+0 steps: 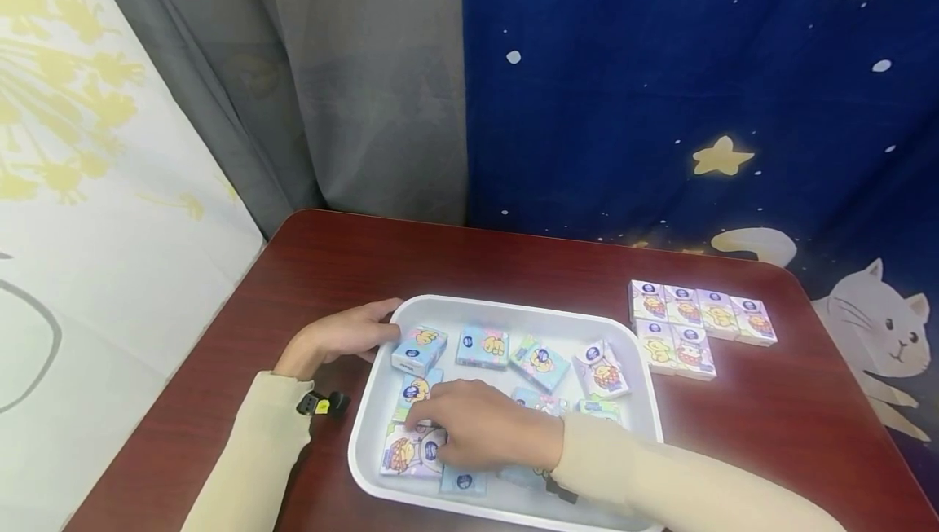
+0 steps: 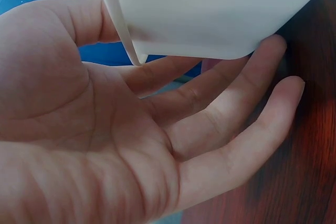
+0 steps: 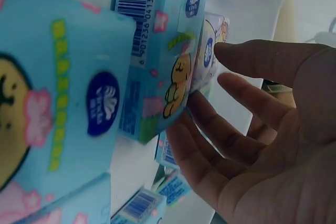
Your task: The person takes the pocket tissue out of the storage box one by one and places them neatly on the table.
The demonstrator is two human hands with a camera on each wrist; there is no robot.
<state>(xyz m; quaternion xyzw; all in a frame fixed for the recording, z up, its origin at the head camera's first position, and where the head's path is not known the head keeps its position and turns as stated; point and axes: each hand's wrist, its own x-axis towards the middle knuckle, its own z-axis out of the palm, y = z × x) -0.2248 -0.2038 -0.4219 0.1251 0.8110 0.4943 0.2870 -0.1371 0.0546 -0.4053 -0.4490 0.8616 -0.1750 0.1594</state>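
Observation:
A white plastic tray (image 1: pixel 506 310) holds several small tissue packs, blue or pale purple with cartoon prints. At its far left corner my left hand (image 1: pixel 350 332) grips the tray, with the thumb over the rim and the fingers against the outer wall in the left wrist view. My right hand (image 1: pixel 487 426) reaches into the tray's near left part, over a purple tissue pack (image 1: pixel 399 455) and beside a blue tissue pack (image 1: pixel 412 392). In the right wrist view the thumb and fingers are spread apart near the purple pack (image 3: pixel 209 32); whether they touch it I cannot tell.
Several purple tissue packs (image 1: pixel 685 316) lie in two adjoining rows on the dark red table (image 1: pixel 411 251), right of the tray. A gray curtain (image 1: pixel 381 84) and a blue star-printed curtain (image 1: pixel 623 92) hang behind the table.

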